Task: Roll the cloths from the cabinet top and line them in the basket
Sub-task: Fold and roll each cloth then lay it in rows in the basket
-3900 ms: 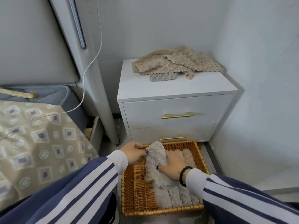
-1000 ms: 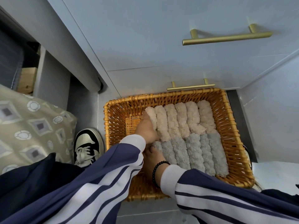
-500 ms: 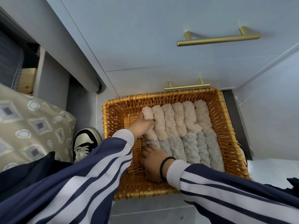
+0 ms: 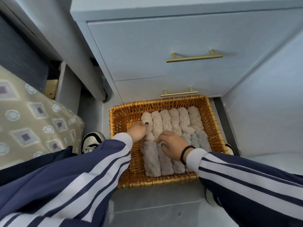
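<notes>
Head view: wicker basket (image 4: 213, 128) is sitting on the floor, touching the cabinet (image 4: 164, 46) base beyond both hands. Rolled beige cloths (image 4: 175, 122) are lining its far row, grey rolls (image 4: 150, 158) its near row. Left hand (image 4: 136, 132) is pinching the leftmost beige roll (image 4: 148, 126), fingers curled. Right hand (image 4: 172, 147), just beside it, is pressing curled fingers onto the rolls where both rows are meeting; its grasp cannot be told.

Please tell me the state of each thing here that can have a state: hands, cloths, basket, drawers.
left hand: touches leftmost beige roll
right hand: curled, rests on the rolls
beige rolls: rolled, far row
grey rolls: rolled, near row
basket: left strip unfilled
upper drawer: closed
lower drawer: closed
</notes>
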